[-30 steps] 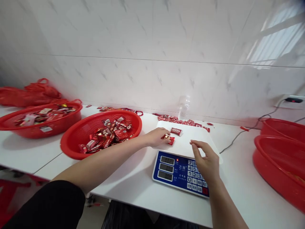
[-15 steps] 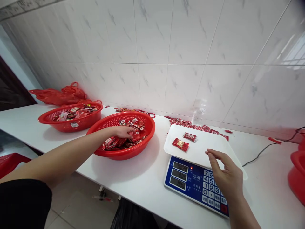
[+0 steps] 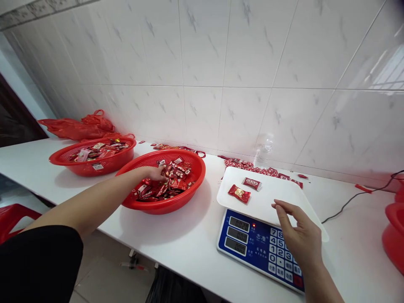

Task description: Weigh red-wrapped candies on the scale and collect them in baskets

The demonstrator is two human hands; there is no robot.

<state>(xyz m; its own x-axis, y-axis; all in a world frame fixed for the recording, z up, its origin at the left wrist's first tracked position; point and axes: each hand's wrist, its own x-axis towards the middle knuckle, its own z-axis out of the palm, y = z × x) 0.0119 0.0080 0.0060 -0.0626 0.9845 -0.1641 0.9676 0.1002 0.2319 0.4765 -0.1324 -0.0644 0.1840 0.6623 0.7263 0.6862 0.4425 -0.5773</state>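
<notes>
My left hand [image 3: 157, 173] is inside the nearer red basket [image 3: 164, 207], its fingers against the wrapped candies [image 3: 176, 184]; what the fingertips hold, if anything, is hidden. Over the front edge of the scale's white tray [image 3: 274, 190] hangs my right hand [image 3: 298, 229], thumb and forefinger pinched together with nothing visible between them. Two red wrapped candies, one with gold print [image 3: 239, 194] and one with a patterned edge [image 3: 252, 183], lie on the tray. Below it are the blue keypad and displays of the scale [image 3: 259, 248].
A second red basket [image 3: 94, 167] of candies stands at the left, with red plastic bags [image 3: 78, 126] behind it. Along the wall lie red packets [image 3: 268, 171] and a clear plastic bottle [image 3: 264, 151]. A black cable [image 3: 353, 198] and a red container [image 3: 394, 235] are at the right.
My left hand has shifted left within the basket, from the middle of the candies toward their left side. My right hand has hardly moved.
</notes>
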